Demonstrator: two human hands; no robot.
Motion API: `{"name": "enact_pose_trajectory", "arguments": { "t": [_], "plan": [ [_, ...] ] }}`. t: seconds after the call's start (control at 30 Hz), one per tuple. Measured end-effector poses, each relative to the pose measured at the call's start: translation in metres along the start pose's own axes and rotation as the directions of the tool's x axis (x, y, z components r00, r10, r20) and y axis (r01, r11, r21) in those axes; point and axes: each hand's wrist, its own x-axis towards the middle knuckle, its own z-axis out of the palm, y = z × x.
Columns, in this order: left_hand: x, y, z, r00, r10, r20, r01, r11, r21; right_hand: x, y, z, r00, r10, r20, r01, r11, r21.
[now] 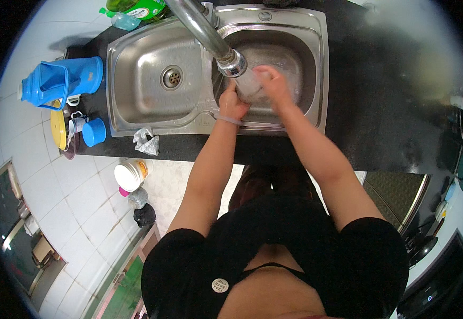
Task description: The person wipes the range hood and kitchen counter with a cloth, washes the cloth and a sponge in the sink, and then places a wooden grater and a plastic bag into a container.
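Note:
Both hands are over the right basin (306,83) of a stainless steel double sink, below the chrome faucet (215,40). A pale, translucent column (249,84) lies under the spout; it looks like running water, but a clear vessel within it cannot be ruled out. My left hand (232,104) is at the column's lower left side, thumb up and fingers partly hidden behind it. A pale band circles that wrist. My right hand (275,85) is on the column's right, blurred, with its fingers bent towards it. Whether either hand grips anything is unclear.
Left of the sink stand a blue thermos flask (68,79), a blue cup (94,132), an enamel mug (77,123) and a yellow lid (58,125). A crumpled grey cloth (147,141) lies at the counter's front edge. Bottles (135,12) stand behind the left basin (143,99).

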Motion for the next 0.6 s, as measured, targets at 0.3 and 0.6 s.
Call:
{"name": "enact_pose_trajectory", "arguments": {
  "t": [0.3,0.6],
  "plan": [
    [-0.024,-0.024,0.036,0.999,-0.021,-0.035,0.027,0.985,0.173,0.017,-0.021,0.015,0.845,-0.332,0.418,0.503,0.234,-0.832],
    [-0.046,0.017,0.052,0.957,-0.170,0.236,-0.019,0.773,0.634,0.015,-0.020,-0.062,0.941,-0.220,0.257,0.328,0.779,-0.535]
  ]
}}
